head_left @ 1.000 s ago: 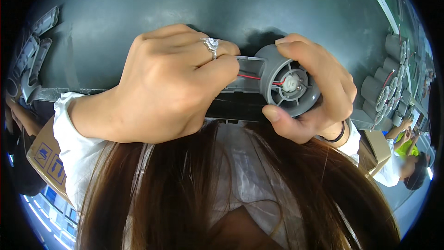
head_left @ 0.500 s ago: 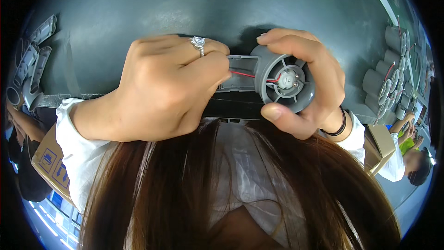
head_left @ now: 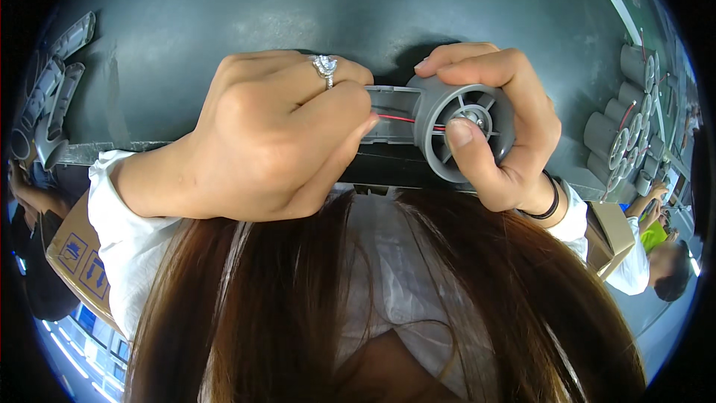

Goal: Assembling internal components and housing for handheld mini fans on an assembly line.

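Observation:
Between my hands, at the table's near edge, is a grey plastic housing [head_left: 393,94] with a handle part on the left and a round barrel at its right end. Inside the barrel sits a grey fan-motor unit [head_left: 477,100] with spokes around a small motor. A red wire [head_left: 395,117] runs from it along the open handle part. My left hand [head_left: 276,134] is closed around the handle part, its fingertips hidden under the knuckles. My right hand [head_left: 514,119] grips the barrel, fingers over the far side, thumb pressed on the motor's centre.
Several grey housing shells [head_left: 63,97] lie at the table's left edge. Several grey cylinders with fan units and red wires [head_left: 623,130] are grouped at the right edge. Cardboard boxes [head_left: 78,261] stand below the table on both sides. Other people [head_left: 664,265] are at work at both sides.
My right thumb has moved from the barrel's near rim onto the centre of the motor. The barrel has tilted slightly. My left hand keeps its hold on the handle part.

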`<state>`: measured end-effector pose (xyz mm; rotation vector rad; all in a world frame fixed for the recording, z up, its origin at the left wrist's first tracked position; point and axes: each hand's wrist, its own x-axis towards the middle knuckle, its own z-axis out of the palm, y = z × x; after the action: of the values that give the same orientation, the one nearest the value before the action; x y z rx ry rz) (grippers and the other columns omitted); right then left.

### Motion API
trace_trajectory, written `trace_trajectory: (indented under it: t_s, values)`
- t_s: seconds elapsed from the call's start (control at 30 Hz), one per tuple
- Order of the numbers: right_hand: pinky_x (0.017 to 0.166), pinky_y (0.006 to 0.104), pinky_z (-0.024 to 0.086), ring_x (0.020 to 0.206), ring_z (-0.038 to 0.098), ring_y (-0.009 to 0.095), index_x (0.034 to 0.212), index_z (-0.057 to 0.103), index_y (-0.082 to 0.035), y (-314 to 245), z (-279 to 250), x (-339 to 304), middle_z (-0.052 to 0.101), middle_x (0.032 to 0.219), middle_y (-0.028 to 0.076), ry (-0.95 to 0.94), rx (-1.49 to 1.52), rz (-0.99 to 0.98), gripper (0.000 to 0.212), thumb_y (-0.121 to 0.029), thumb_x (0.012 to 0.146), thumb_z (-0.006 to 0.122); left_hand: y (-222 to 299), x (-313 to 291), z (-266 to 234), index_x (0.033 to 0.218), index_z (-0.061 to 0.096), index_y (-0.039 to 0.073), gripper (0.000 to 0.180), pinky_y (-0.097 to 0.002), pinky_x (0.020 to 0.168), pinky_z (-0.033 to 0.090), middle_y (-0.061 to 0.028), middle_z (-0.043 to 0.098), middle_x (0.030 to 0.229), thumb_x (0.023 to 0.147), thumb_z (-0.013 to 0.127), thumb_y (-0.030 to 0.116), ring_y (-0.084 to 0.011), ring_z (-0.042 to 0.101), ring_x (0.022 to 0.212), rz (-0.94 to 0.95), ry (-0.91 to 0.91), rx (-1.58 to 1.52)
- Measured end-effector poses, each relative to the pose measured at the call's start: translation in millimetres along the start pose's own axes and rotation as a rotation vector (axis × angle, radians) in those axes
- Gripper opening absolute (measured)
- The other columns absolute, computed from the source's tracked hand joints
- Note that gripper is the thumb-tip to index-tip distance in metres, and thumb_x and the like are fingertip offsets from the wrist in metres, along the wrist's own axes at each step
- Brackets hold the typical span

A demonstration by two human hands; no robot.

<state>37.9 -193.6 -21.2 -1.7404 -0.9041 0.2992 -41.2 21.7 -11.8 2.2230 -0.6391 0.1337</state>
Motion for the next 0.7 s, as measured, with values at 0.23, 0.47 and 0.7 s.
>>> trace_trajectory:
  t_s: [0.23,0.47,0.7]
  values:
    - [0.078,0.0341,0.046,0.088,0.058,0.025,0.102,0.05,0.007,1,-12,2,0.06,0.1,0.025,-0.231,-0.07,-0.011,0.031,-0.014,0.08,0.051,-4,0,4,0.07,0.052,-0.003,0.01,-0.0339,0.049,0.046,-0.0203,0.062,0.082,0.067,0.061,-0.007,-0.0297,0.056,0.054,0.081,0.019,0.026]
    - [0.071,0.0323,0.042,0.075,0.059,0.025,0.092,0.06,0.002,10,-4,-1,0.064,0.089,0.014,-0.061,-0.018,-0.084,0.024,-0.013,0.073,0.058,-4,0,5,0.071,0.052,-0.004,0.011,-0.0324,0.047,0.041,-0.0191,0.062,0.082,0.066,0.061,-0.007,-0.027,0.054,0.052,0.059,-0.003,0.022]
    - [0.079,0.0335,0.045,0.089,0.056,0.024,0.102,0.051,0.006,1,-12,1,0.059,0.101,0.024,-0.242,-0.064,-0.014,0.03,-0.012,0.078,0.051,-3,0,6,0.069,0.051,-0.002,0.011,-0.0323,0.046,0.041,-0.0178,0.061,0.079,0.068,0.06,-0.008,-0.0263,0.052,0.051,0.058,0.032,0.032]
